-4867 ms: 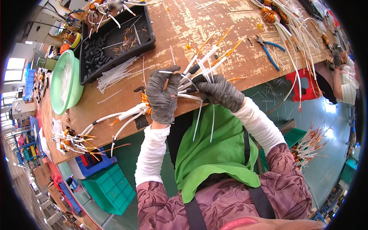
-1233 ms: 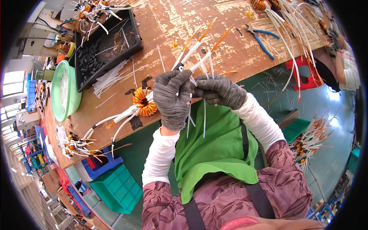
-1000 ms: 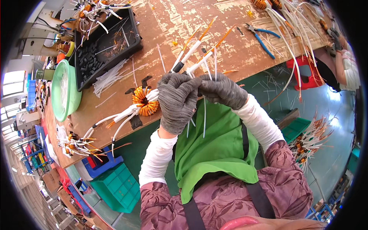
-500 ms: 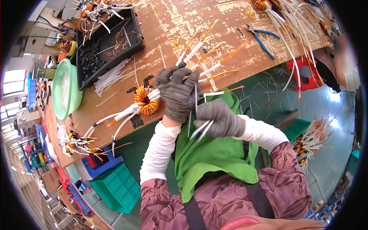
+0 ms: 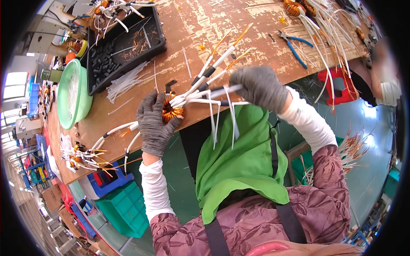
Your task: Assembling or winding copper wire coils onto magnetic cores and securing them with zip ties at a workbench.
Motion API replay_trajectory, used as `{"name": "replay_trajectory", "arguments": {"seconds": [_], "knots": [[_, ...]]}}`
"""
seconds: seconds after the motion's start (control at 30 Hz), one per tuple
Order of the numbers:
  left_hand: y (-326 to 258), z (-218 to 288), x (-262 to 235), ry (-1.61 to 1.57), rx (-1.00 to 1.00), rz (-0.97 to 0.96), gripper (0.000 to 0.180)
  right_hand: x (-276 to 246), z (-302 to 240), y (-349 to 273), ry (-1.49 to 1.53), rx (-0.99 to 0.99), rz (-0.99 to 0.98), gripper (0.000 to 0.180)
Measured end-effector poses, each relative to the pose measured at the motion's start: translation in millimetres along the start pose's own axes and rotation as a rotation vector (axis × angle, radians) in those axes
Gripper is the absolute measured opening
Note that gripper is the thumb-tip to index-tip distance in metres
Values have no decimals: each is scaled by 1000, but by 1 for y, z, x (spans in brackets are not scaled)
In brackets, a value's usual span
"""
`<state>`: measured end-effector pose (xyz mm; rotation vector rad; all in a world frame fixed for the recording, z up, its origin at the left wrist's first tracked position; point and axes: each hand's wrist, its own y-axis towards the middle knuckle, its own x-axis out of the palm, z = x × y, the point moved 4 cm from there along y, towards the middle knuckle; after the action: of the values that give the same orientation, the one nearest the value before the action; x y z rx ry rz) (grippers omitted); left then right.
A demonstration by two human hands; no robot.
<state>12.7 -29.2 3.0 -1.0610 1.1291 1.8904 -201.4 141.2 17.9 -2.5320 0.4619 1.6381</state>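
A toroidal coil wound with orange copper wire lies near the table's front edge. My left hand, in a grey glove, grips it, thumb on the near side and fingers on the far side. White-sleeved leads with black bands and bare copper ends fan out from the coil to the right. My right hand, also gloved and somewhat blurred, is closed on a white-sleeved lead at the right of the bundle. Thin white cable ties hang from the leads over my green apron.
A black tray holds black sleeve pieces and wire scraps. Beside it are a green basin and loose white ties. Blue-handled pliers and more coils lie at the far right. Another person is at the right edge.
My left hand has moved left from the leads onto the coil. My right hand has moved up and right to the lead. The cable ties now hang from the leads.
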Motion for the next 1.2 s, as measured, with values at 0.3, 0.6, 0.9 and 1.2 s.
{"name": "replay_trajectory", "arguments": {"seconds": [0.3, 0.6, 0.9, 1.2], "knots": [[1, 1, 1, 36, 21, -19, 68, 61, -4, -47, 682, 242, -12, 22], [41, 75, -15, -624, -21, 43, 33, 0, -27, -39, 1280, 366, -300, 32], [28, 75, -6, -1074, -332, 154, 16, 18, -41, -25, 1275, 289, -273, 34], [68, 8, -2, -524, -109, 591, 14, 32, -2, -2, 1458, 537, -96, 26]]}}
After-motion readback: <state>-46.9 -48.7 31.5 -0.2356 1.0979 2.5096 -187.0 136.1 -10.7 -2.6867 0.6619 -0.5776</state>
